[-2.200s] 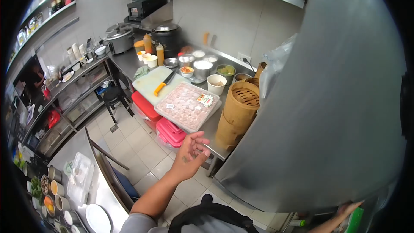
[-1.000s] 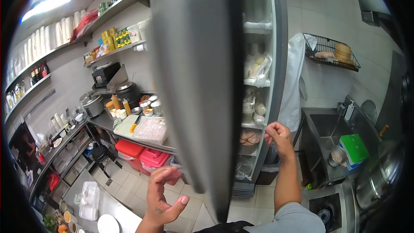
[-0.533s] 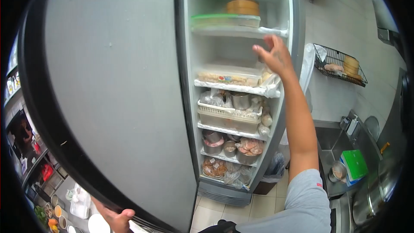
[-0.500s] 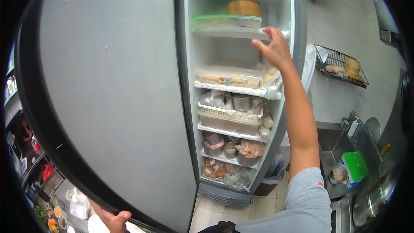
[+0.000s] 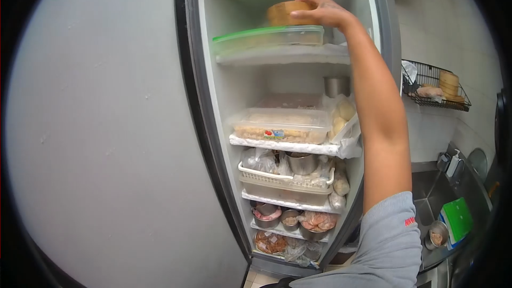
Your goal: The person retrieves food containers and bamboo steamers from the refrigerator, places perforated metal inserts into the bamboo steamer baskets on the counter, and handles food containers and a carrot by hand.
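Note:
My right hand reaches into the top of the open upright freezer. Its thumb and fingers grip the right side of a round bamboo steamer, whose outline is slightly blurred. Just below the steamer lies a clear plastic container with a green edge, on a frosted top shelf. I cannot tell whether the steamer still touches the container. My left hand is out of view.
The grey freezer door stands open on the left. Lower shelves hold a clear food box, a white basket and several metal pots. To the right are a wire rack and a sink with a green board.
My right hand has moved up and left from the shelf edge and taken hold of the bamboo steamer. My left hand, earlier at the door's edge, has left the view as the camera shifted.

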Tool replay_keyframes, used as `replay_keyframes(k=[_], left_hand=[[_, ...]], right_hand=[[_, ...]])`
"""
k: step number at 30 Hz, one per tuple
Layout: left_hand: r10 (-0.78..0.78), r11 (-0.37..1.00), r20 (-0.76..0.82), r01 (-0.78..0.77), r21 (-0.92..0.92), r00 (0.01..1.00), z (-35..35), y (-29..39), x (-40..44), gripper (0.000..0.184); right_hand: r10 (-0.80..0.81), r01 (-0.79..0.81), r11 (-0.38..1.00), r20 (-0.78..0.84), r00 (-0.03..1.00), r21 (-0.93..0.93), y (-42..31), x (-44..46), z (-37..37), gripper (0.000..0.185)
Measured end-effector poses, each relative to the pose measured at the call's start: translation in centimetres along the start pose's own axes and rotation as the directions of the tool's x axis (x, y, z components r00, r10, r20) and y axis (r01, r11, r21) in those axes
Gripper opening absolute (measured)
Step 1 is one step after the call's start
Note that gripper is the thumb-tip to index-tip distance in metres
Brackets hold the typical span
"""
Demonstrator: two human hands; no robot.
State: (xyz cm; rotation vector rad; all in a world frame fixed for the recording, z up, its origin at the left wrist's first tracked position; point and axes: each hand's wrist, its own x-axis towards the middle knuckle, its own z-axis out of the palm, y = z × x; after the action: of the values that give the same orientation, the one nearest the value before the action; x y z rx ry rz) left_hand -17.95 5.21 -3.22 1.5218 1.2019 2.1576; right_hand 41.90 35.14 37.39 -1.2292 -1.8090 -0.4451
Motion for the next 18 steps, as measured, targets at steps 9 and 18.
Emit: replay_keyframes(k=[9,18], left_hand=[[-0.026,1.000,-0.016,0.026,0.003,1.000,1.4,-0.4,1.3,0.094],[-0.020,1.000,-0.026,0.019,-0.014,0.999,0.2,-1.0,1.4,0.092]], right_hand=[[-0.031,0.031,0.999,0.009,0.999,-0.036,-0.5,1.1,0.3,0.060],[0.047,-0.047,0.999,-0.009,0.999,-0.010,-1.4,1.5,0.6,0.051]])
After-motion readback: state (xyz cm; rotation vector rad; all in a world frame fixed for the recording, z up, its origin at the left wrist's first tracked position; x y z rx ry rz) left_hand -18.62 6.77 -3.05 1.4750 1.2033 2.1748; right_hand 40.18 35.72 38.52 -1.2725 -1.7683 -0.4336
